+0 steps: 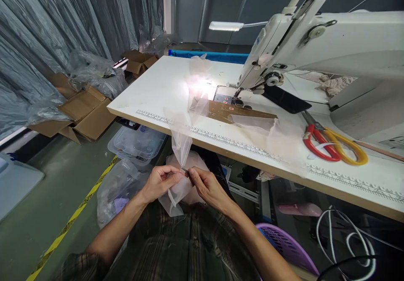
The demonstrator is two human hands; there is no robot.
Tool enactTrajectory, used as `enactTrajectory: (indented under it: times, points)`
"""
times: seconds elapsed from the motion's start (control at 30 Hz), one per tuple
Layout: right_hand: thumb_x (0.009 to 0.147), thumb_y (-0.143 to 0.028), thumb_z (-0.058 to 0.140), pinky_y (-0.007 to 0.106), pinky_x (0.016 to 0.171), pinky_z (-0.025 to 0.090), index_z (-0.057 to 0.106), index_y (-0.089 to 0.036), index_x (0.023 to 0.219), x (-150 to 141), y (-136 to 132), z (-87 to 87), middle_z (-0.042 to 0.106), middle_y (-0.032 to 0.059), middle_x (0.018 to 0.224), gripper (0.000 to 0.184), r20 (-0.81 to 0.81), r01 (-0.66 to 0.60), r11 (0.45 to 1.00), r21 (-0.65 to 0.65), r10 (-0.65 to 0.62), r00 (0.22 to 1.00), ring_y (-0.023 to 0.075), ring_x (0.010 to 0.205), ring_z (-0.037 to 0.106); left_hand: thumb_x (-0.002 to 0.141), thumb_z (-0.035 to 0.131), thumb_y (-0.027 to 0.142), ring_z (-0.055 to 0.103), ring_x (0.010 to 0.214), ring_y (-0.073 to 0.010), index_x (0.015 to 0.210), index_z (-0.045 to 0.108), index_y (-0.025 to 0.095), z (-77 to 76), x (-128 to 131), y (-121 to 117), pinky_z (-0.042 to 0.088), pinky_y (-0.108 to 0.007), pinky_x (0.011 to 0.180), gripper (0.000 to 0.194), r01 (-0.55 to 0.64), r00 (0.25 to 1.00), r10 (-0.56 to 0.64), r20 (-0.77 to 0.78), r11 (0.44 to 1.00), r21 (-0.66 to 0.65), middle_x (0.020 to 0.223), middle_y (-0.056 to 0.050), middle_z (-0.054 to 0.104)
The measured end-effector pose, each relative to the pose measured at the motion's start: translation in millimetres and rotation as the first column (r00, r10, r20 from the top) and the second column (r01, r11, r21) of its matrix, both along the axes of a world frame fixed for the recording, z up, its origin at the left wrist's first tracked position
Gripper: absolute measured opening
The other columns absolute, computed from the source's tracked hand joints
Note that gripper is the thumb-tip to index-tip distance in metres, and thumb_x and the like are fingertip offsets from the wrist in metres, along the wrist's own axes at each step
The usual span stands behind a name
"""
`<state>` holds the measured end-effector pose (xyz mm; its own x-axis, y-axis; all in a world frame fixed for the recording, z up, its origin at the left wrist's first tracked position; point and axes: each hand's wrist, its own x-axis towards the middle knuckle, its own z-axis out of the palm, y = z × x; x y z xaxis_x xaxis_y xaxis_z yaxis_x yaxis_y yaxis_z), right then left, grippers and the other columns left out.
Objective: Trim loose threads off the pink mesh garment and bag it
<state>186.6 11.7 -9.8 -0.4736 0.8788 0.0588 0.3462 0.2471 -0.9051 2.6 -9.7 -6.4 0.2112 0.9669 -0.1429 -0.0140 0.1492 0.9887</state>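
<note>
A strip of sheer white fabric [181,144] runs from the sewing table over its front edge and gathers down in my lap. My left hand [161,183] pinches this fabric between thumb and fingertips. Close beside it, my right hand [205,184] is closed around a small dark pointed tool [185,170], whose tip touches or nearly touches the gathered fabric. Its exact kind is hidden by my fingers. More sheer fabric hangs below and behind both hands. On the table stands a white sewing machine [268,49], with a brown flat strip [221,110] near its presser foot.
Red and yellow-handled scissors [336,144] lie on the table [142,85] at right, near a black phone-like slab [285,98]. A printed ruler [221,137] follows the front edge. Cardboard boxes [85,110], a clear plastic bin [135,144] and a purple basket [285,245] stand lower down.
</note>
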Motion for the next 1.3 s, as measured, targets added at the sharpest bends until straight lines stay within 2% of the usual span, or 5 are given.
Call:
enactTrajectory:
  times: [0.57,0.8,1.1,1.2,1.3]
  points:
    - [0.096,-0.047,0.034,0.024,0.053,0.03,0.049,-0.02,0.066,-3,-4,0.8,0.043,-0.0028,0.055,0.043,0.108,-0.019,0.99,0.138,0.004,0.994,0.0113,0.052,0.04,0.072,0.072,0.04,0.048,0.052,-0.0081,0.072,0.07,0.012,8.5,0,3,0.036,-0.019,0.05,0.028,0.018,0.999,-0.019,-0.046,1.0,-0.023,0.06,0.0,0.061]
    - [0.093,-0.061,0.032,0.025,0.059,0.036,0.054,-0.019,0.094,-2,-11,-8.3,0.047,-0.001,0.069,0.048,-0.191,0.012,0.995,-0.098,-0.03,0.981,0.0134,0.063,0.044,0.072,0.071,0.045,0.046,0.048,-0.0073,0.077,0.071,0.01,9.3,0,3,0.035,-0.019,0.047,0.035,0.03,0.995,-0.04,-0.087,0.994,-0.104,0.057,0.0,0.059]
    - [0.081,-0.055,0.059,0.023,0.053,0.032,0.055,-0.016,0.069,24,-26,-21.5,0.045,-0.0027,0.061,0.041,-0.248,-0.017,0.949,-0.315,-0.064,0.967,0.0097,0.056,0.038,0.066,0.078,0.035,0.057,0.057,-0.0112,0.101,0.071,0.015,11.0,-18,45,0.044,-0.021,0.054,0.041,0.577,0.777,-0.606,-0.173,0.794,-0.19,0.075,-0.002,0.07]
    - [0.079,-0.057,0.058,0.023,0.054,0.034,0.057,-0.015,0.072,35,-23,-40.3,0.048,-0.0009,0.064,0.043,-0.206,0.251,0.926,-0.282,-0.314,0.927,0.0108,0.058,0.04,0.072,0.072,0.032,0.063,0.072,-0.0189,0.099,0.071,0.016,-1.0,-6,64,0.049,-0.028,0.067,0.032,0.324,0.848,-0.268,-0.456,0.945,0.048,0.085,-0.006,0.072]
    - [0.08,-0.056,0.054,0.025,0.058,0.037,0.06,-0.015,0.076,44,-16,-59.2,0.055,0.0022,0.069,0.042,-0.094,0.463,0.866,-0.188,-0.485,0.869,0.0135,0.061,0.046,0.076,0.066,0.026,0.064,0.093,-0.0281,0.094,0.072,0.017,-18.7,11,74,0.046,-0.041,0.089,0.021,0.139,0.762,0.136,-0.633,0.92,0.365,0.097,-0.011,0.072]
